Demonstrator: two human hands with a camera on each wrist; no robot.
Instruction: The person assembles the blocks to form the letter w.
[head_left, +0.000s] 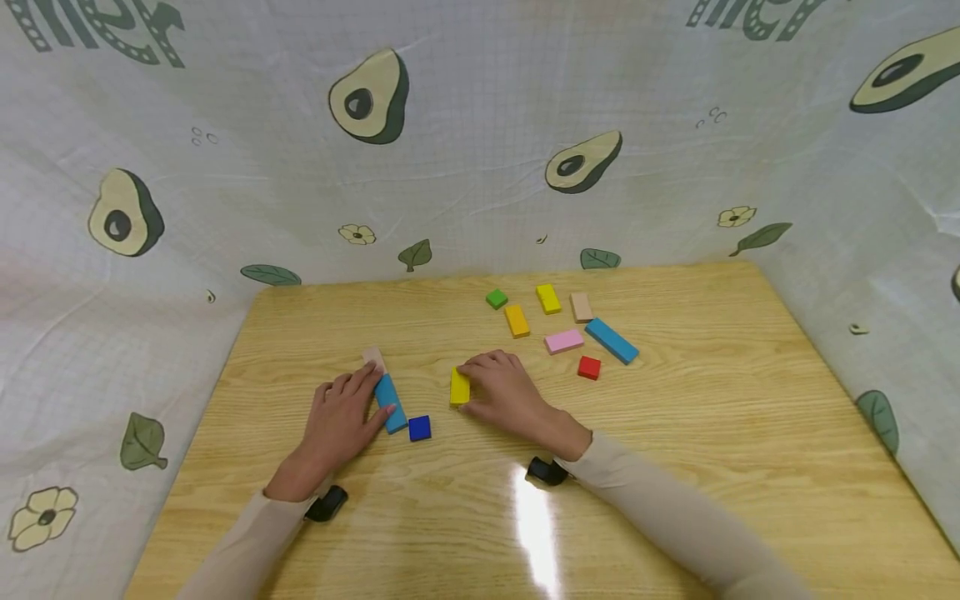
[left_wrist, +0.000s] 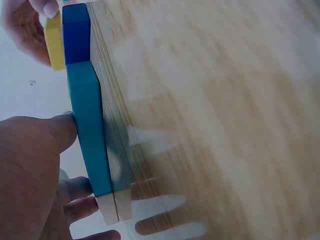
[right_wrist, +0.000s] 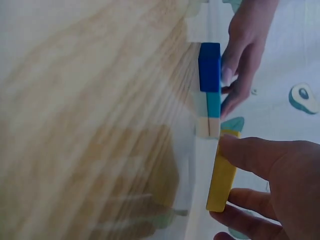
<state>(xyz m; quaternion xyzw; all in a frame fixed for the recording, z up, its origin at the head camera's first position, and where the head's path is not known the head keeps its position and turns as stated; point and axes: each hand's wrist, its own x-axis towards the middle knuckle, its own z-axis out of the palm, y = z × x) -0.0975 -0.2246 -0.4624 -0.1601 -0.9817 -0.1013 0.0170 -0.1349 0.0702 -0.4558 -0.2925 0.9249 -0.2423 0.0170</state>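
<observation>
A blue block [head_left: 391, 403] lies on the table with a pale block [head_left: 374, 358] end to end at its far end. My left hand [head_left: 339, 422] rests against them, thumb on the blue block's near part and fingertips by the pale one. A dark blue cube [head_left: 420, 428] sits just right of the blue block's near end. My right hand [head_left: 510, 395] pinches a yellow block [head_left: 460, 387] between thumb and fingers, to the right of the cube and farther back. In the right wrist view that yellow block [right_wrist: 223, 172] is held by its two ends.
At the back right lie a green block [head_left: 497, 298], an orange block [head_left: 517, 321], another yellow block [head_left: 548, 298], a beige block [head_left: 581, 307], a pink block [head_left: 564, 341], a long blue block [head_left: 612, 341] and a red block [head_left: 589, 367]. Patterned cloth [head_left: 480, 200] hangs behind the table.
</observation>
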